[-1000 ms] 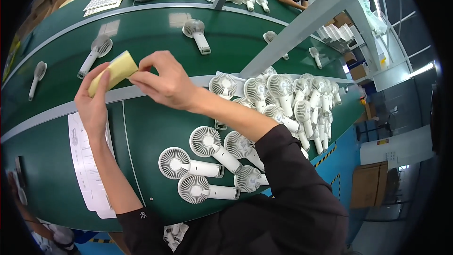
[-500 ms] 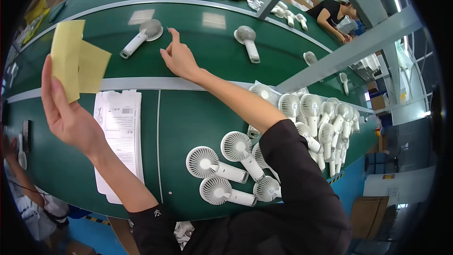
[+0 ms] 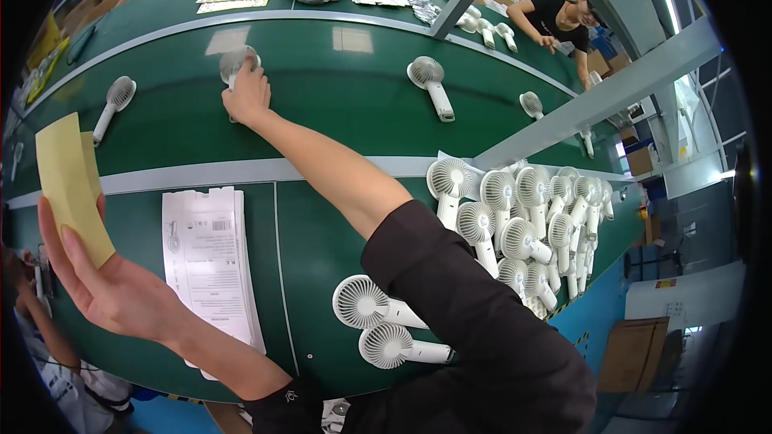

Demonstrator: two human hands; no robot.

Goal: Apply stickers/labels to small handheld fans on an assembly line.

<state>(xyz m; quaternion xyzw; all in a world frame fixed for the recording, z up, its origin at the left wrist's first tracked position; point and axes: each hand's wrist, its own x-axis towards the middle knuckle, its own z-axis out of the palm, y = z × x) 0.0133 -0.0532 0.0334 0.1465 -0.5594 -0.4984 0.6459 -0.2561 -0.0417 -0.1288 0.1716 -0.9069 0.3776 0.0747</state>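
Observation:
My left hand (image 3: 121,293) is closed around a folded yellow card (image 3: 71,185), which stands up between thumb and fingers at the left. Across the green belt, my right hand (image 3: 248,98) has its fingers around a white handheld fan (image 3: 236,61). The fan's round head shows above the hand and most of its handle is hidden. Other handheld fans lie on the belt: one to the left (image 3: 120,95), another to the right (image 3: 429,72). Nearest below my hands is a stack of white printed sheets (image 3: 203,249).
White fans (image 3: 531,193) are piled on the right of the bench, and two more fans (image 3: 388,345) lie near my right sleeve. A grey metal post (image 3: 563,104) slants across the right. A co-worker (image 3: 559,20) is at the far right; another person's arm (image 3: 50,325) shows at lower left.
My right hand has moved left from bare belt onto the fan. The left hand and yellow card have moved lower and left, and a fan now shows above the card.

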